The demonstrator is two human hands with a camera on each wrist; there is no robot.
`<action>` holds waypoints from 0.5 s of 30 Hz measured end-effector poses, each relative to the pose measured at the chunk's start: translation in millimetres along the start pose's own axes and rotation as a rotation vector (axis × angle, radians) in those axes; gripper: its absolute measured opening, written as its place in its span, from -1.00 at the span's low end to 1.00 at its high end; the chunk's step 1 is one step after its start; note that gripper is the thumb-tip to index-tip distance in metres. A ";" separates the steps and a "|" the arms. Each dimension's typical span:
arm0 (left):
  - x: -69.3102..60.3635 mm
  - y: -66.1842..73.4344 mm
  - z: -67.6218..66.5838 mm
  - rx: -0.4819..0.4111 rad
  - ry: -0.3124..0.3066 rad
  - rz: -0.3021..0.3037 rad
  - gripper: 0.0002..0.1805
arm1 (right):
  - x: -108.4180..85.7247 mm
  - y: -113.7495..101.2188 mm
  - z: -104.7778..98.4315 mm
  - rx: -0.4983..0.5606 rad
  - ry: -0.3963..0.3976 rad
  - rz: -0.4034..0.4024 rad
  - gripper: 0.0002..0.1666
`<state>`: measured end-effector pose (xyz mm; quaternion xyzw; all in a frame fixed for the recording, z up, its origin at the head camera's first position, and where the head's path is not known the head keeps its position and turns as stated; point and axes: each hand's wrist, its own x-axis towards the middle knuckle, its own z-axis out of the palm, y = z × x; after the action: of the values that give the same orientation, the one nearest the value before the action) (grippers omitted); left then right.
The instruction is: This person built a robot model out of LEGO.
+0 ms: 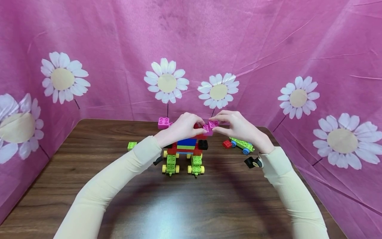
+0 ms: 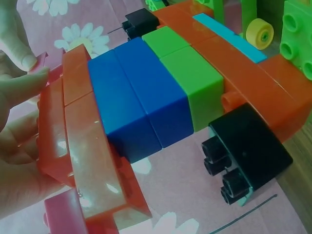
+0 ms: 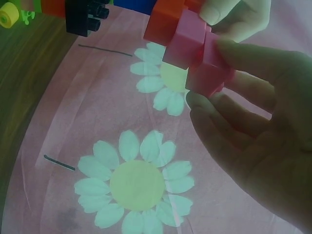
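A building-block figure of toy bricks stands upright on the table, with blue bricks (image 1: 187, 142) in its body, green wheeled legs (image 1: 171, 164) and black bricks (image 1: 203, 144) at its sides. Red bricks (image 2: 92, 151) form its upper part. My left hand (image 1: 184, 127) grips this upper part, its fingers partly hidden behind the bricks. With thumb and fingers, my right hand (image 1: 238, 124) pinches a pink brick (image 3: 210, 68) at the figure's right end. That brick touches another pink brick (image 3: 185, 39) beside the red ones. A further pink brick (image 1: 163, 122) sits on the opposite end.
Right of the figure lie a loose red brick (image 1: 227, 144) and a green wheeled base (image 1: 242, 145) with blue wheels. A green brick (image 1: 132, 145) is at the left. Behind the wooden table (image 1: 179, 205) hangs a pink curtain (image 1: 125, 39) with daisies.
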<state>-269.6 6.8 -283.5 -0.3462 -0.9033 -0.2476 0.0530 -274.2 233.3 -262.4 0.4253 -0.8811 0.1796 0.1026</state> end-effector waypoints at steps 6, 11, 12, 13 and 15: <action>0.3 -2.4 0.1 -0.016 0.002 -0.009 -0.67 | 1.5 1.4 0.4 0.004 -0.001 -0.015 -0.57; -0.6 -2.7 0.6 -0.022 0.002 -0.009 -0.66 | 1.7 0.8 0.4 0.007 -0.003 -0.013 -0.58; -0.7 -2.9 0.7 -0.022 0.003 -0.009 -0.67 | 1.7 0.5 0.3 0.004 -0.002 -0.014 -0.58; -0.7 -2.7 0.7 -0.025 0.002 -0.012 -0.66 | 1.6 0.3 0.3 0.000 -0.002 -0.015 -0.59; -0.9 -2.8 0.7 -0.028 0.004 -0.011 -0.66 | 1.6 -0.8 0.2 -0.006 0.003 -0.017 -0.59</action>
<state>-270.7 4.8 -285.4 -0.3416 -0.9015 -0.2613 0.0487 -274.6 231.6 -261.9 0.4322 -0.8778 0.1768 0.1065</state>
